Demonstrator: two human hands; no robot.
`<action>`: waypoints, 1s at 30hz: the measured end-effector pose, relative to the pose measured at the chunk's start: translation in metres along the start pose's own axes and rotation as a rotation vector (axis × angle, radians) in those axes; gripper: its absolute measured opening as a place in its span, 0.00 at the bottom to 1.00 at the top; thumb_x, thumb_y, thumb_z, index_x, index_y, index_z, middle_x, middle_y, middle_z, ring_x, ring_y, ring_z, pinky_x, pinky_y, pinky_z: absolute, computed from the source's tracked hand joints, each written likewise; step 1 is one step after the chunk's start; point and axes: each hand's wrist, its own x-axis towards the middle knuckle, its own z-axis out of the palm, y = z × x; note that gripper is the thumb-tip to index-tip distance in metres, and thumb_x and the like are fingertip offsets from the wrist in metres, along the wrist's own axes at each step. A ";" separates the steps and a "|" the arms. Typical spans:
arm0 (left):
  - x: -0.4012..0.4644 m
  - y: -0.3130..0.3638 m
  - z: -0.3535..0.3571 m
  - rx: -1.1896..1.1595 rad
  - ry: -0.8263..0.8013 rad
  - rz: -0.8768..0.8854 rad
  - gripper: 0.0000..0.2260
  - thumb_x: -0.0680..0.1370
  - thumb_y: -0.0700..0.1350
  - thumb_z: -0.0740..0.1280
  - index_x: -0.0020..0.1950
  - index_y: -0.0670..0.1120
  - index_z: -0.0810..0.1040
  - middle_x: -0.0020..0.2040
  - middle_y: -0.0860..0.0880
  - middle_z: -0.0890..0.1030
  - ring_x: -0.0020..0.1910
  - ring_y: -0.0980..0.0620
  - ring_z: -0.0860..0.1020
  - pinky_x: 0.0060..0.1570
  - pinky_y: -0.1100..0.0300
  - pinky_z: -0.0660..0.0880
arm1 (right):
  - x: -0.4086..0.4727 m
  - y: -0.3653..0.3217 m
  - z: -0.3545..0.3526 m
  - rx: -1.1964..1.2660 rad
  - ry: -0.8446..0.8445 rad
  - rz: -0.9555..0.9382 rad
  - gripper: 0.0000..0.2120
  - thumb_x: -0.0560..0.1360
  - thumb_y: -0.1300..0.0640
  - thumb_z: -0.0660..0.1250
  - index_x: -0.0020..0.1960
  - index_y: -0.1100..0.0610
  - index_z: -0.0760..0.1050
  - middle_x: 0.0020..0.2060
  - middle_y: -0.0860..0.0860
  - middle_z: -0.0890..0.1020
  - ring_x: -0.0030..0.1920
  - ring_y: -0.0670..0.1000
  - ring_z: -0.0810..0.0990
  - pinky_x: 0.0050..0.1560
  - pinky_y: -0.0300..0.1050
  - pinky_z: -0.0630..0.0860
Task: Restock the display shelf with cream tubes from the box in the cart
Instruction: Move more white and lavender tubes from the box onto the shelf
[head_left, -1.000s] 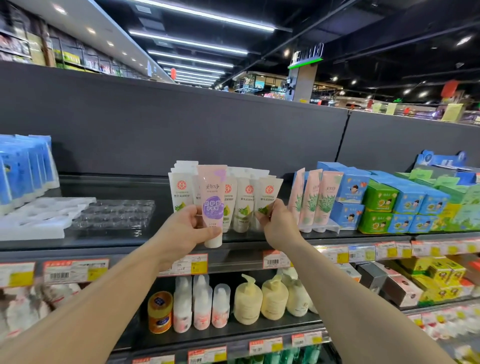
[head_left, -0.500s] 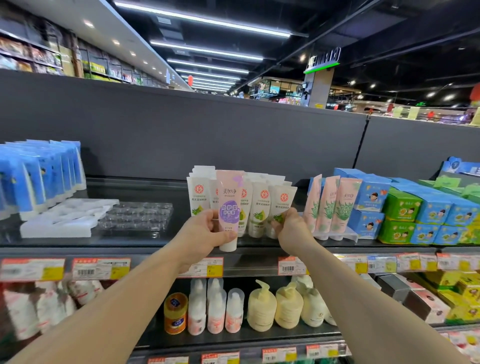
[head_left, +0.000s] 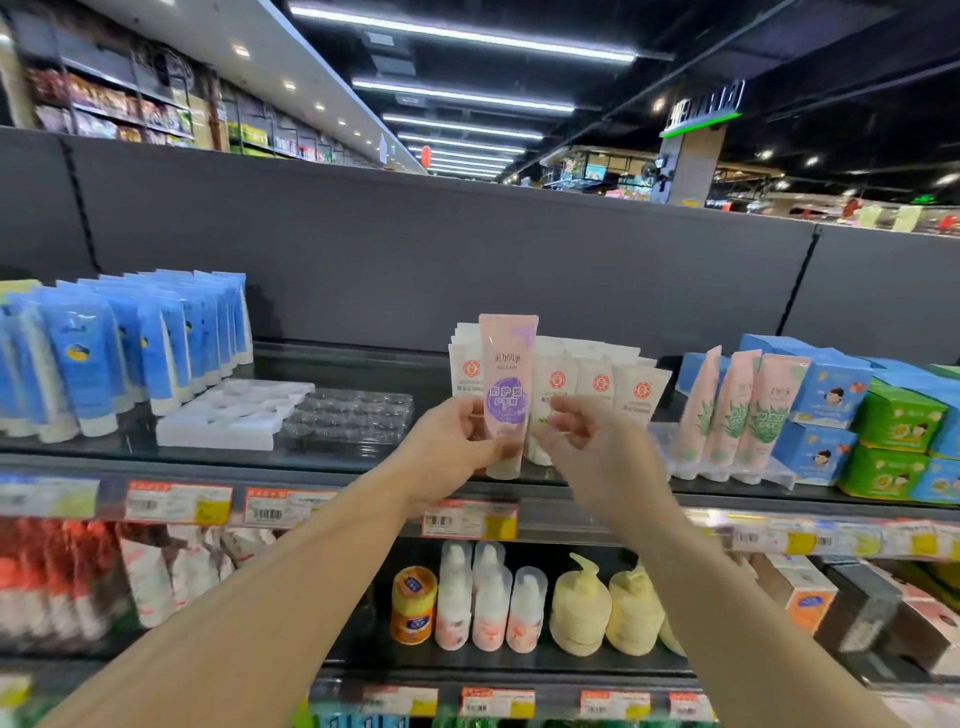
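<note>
My left hand (head_left: 451, 447) grips a pink cream tube (head_left: 507, 384) with a purple label, held upright, cap down, in front of the top shelf (head_left: 322, 457). Just right of the tube is my right hand (head_left: 597, 447), blurred, fingers loosely curled and holding nothing. Behind both hands stand rows of white cream tubes (head_left: 602, 389) with red round logos. The box and the cart are out of view.
Blue tubes (head_left: 119, 348) stand at the far left, beside a white tray (head_left: 234, 415) and a clear blister tray (head_left: 348, 421). Pink aloe tubes (head_left: 737, 410), blue boxes (head_left: 826, 410) and green boxes (head_left: 893, 436) fill the right. Pump bottles (head_left: 576, 613) stand on the shelf below.
My right hand has left the white tubes and come back toward the pink tube. The view has swung left; the left hand still holds the pink tube.
</note>
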 end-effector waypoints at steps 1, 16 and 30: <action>-0.002 -0.002 -0.006 -0.018 -0.012 0.000 0.17 0.73 0.46 0.73 0.61 0.53 0.76 0.53 0.54 0.84 0.53 0.56 0.82 0.56 0.53 0.78 | 0.003 -0.008 0.010 0.017 -0.037 -0.006 0.22 0.76 0.47 0.67 0.69 0.49 0.69 0.54 0.42 0.78 0.45 0.36 0.74 0.40 0.29 0.69; -0.049 -0.029 -0.189 0.194 0.179 0.035 0.18 0.74 0.50 0.72 0.63 0.57 0.76 0.53 0.59 0.82 0.51 0.62 0.80 0.49 0.68 0.76 | 0.066 -0.126 0.177 0.296 -0.243 -0.030 0.15 0.74 0.49 0.71 0.58 0.52 0.76 0.48 0.47 0.83 0.45 0.49 0.83 0.47 0.51 0.83; -0.059 -0.080 -0.262 1.091 -0.139 -0.018 0.31 0.77 0.67 0.57 0.77 0.60 0.53 0.79 0.56 0.54 0.78 0.49 0.49 0.76 0.47 0.52 | 0.140 -0.153 0.287 0.098 -0.184 0.047 0.17 0.76 0.52 0.69 0.62 0.56 0.72 0.58 0.50 0.80 0.54 0.50 0.79 0.50 0.41 0.72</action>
